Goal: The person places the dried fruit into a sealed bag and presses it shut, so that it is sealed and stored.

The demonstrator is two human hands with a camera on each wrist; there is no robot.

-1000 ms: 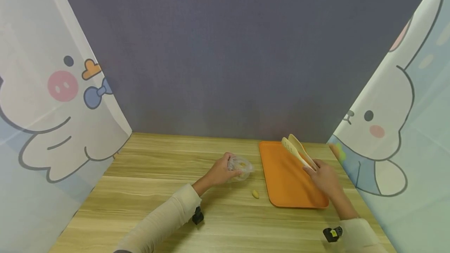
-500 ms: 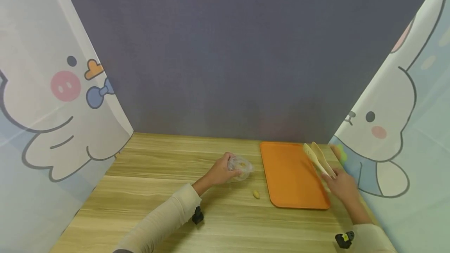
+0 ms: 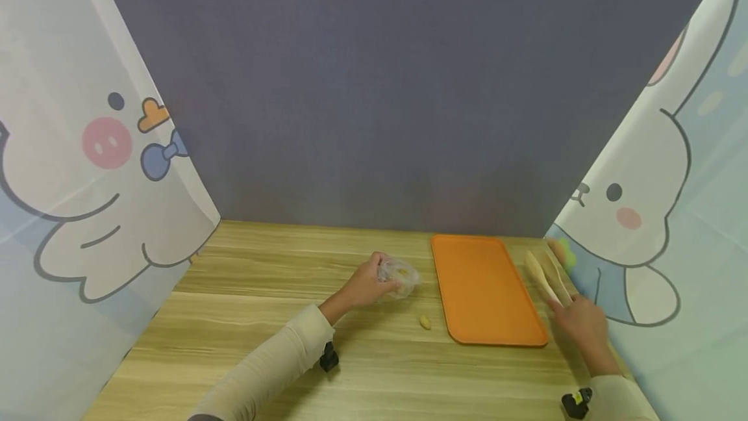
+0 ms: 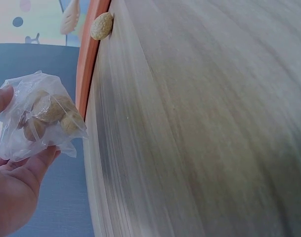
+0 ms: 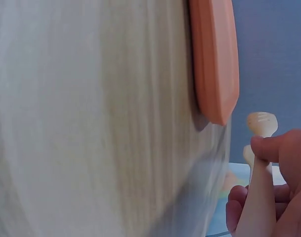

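My left hand (image 3: 363, 284) holds a clear plastic bag (image 3: 411, 276) above the left part of the table, thumb on one side and fingers on the other. Several tan, rough-skinned nuts (image 4: 52, 109) show through the film in the left wrist view; they look like peanuts in the shell. One loose nut (image 3: 424, 322) of the same look lies on the wood between the bag and the orange tray (image 3: 491, 291). To the right of that tray, my right hand (image 3: 584, 327) grips cream-coloured tongs (image 3: 535, 268), their two arms spread apart at the tips and pointing away from me.
The wooden table (image 3: 280, 258) ends at a dark grey backdrop (image 3: 374, 115). Cartoon-printed cloth walls (image 3: 660, 226) rise at both sides, the right one close to the tongs and right hand.
My right hand has carried the tongs rightward, from over the tray to beyond its right edge, and turned them. The left hand and bag have stayed almost still.
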